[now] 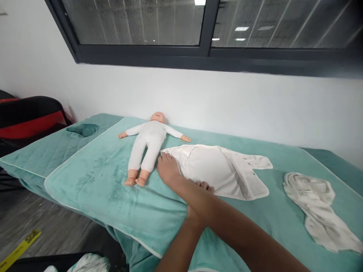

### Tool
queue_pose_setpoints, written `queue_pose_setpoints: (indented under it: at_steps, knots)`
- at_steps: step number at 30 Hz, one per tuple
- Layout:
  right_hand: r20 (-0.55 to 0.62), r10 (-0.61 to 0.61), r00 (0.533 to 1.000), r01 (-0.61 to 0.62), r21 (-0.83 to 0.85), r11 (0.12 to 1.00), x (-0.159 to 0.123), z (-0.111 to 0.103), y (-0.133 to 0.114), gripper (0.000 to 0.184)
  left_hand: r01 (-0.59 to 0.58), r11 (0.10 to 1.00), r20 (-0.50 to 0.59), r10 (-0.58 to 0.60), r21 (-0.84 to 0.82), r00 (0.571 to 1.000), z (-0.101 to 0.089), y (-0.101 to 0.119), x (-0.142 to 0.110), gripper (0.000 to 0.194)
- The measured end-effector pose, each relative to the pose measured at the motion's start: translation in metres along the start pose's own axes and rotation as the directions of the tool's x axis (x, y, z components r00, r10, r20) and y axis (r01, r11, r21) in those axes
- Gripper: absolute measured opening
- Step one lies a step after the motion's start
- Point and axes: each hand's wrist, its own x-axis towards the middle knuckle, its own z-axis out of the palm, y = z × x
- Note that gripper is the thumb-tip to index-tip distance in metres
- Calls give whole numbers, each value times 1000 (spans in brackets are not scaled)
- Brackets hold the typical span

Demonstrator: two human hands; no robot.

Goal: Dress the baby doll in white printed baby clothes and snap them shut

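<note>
Below a dark-framed window [181,60], the teal-covered table [99,177] carries a white garment [212,166], long axis roughly along the wall, sleeve rightward. Beside the doll [150,136], the right hand [168,168] rests close-set fingers on its left end; the right forearm crosses over, hiding whether the left hand's [204,186] curled fingers pinch the near edge.

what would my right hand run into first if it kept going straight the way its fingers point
Probably the doll's nearer leg, just past the fingertips of your right hand; how high the hand sits above the bed cover is hard to judge.
</note>
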Motion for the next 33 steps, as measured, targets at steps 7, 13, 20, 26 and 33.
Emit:
queue_pose_setpoints:
  at_steps: [7, 13, 20, 26, 33]
  knots:
    - [-39, 165, 986, -165, -6, 986, -8, -4, -3, 33, 28, 999, 75, -31, 40, 997, -19, 5, -1, 30]
    - [-3, 228, 974, -228, 44, 973, -10, -10, 9, 32, -48, 991, 12, 47, 125, 999, -10, 3, -2, 30]
    - [35, 236, 971, -236, 271, 933, -10, -9, 21, 30, -94, 985, 7, 94, 145, 996, -1, -1, -6, 32]
    - [-18, 105, 994, -81, 508, 857, -5, 0, 13, 26, -38, 991, -75, 48, 127, 996, -5, 3, -6, 43]
    - [-70, 140, 988, -59, 662, 747, 1, -4, 22, 13, 23, 993, 29, -27, 114, 999, -4, 3, 3, 37]
